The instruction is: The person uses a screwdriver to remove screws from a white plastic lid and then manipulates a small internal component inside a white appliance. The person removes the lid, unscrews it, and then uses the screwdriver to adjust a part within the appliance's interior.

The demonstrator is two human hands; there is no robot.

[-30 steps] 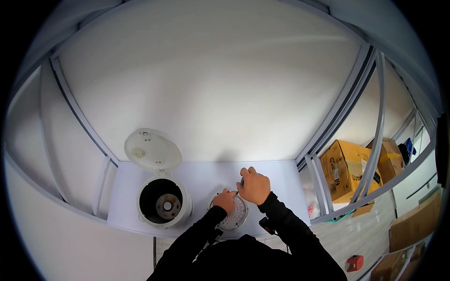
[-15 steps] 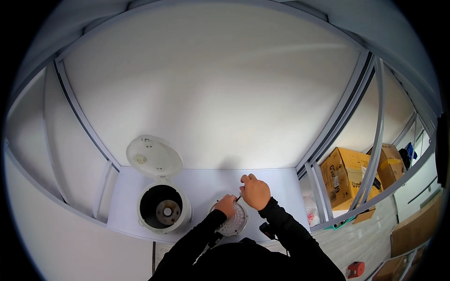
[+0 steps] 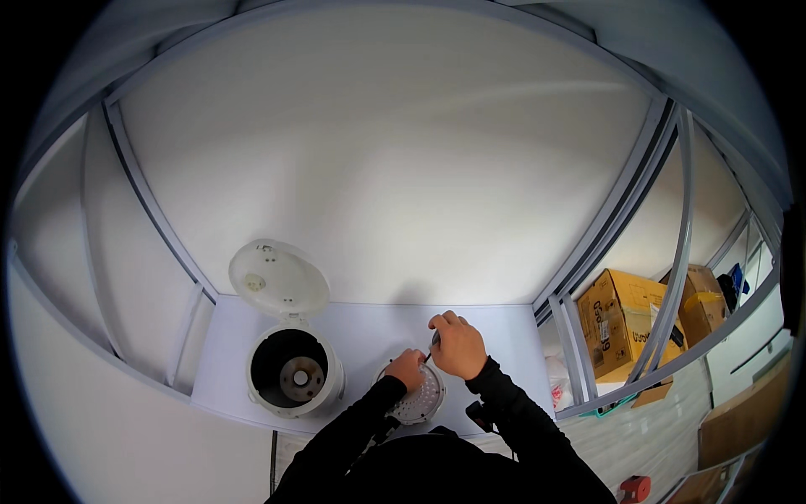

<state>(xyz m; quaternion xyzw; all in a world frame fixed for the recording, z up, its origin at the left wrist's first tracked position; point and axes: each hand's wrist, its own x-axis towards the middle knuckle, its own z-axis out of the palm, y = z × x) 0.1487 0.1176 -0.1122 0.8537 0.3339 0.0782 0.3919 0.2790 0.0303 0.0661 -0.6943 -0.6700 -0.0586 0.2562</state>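
My right hand [image 3: 457, 345] is wrapped around a slim screwdriver [image 3: 434, 340], angled down toward the rim of a round white perforated plate [image 3: 424, 396] lying on the work surface. My left hand [image 3: 406, 370] rests on that plate with its fingers closed together near the tool's tip; what they pinch is hidden. To the left stands a white rice cooker [image 3: 334, 378], its lid [image 3: 267, 275] raised and its dark interior showing a metal heating plate [image 3: 295, 379] with brownish marks.
The white worktop [image 3: 215, 365] sits inside a grey-framed booth [image 3: 191, 270] with pale walls. Cardboard boxes [image 3: 611, 329] are outside on the right, with a red stool [image 3: 635, 489] on the floor below.
The whole view has shifted slightly, the scene sitting lower in the frame than a second ago. My right hand has turned a little on the screwdriver; my left stays at the plate.
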